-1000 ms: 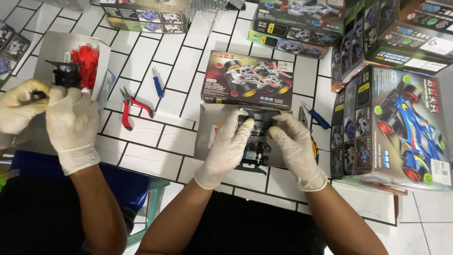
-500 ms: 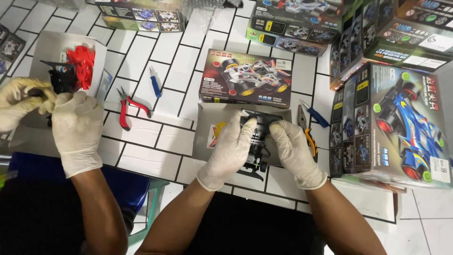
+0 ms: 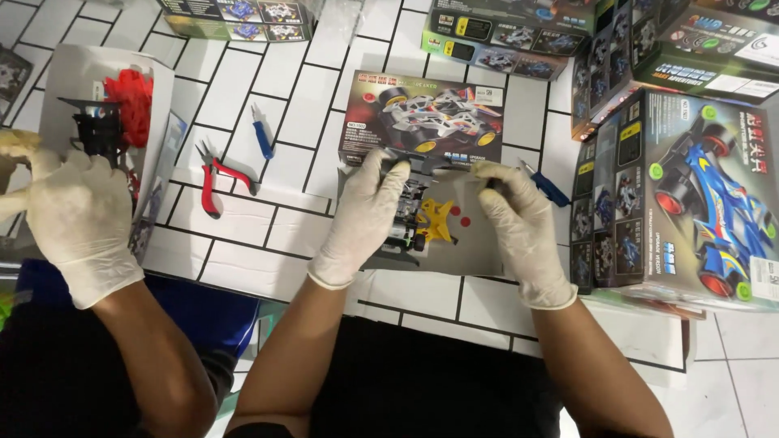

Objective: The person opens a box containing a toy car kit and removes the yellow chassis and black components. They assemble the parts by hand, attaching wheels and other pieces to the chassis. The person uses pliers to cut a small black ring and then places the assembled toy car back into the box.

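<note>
Over the grey tray [image 3: 479, 243], left hand [image 3: 365, 215] grips the toy car chassis [image 3: 410, 219], right hand [image 3: 519, 227] pinches a small dark part; steady the chassis on the tray while fitting.

White rectangular floor [image 3: 243, 105] tiles with dark grout lines fill the view, evenly lit. A blue seat [image 3: 203, 312] edge shows at lower left.

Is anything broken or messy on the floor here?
Nothing looks broken. The left hand and right hand hold a black toy car frame over a grey sheet. Red pliers and a blue tool lie loose on the tiles.
</note>
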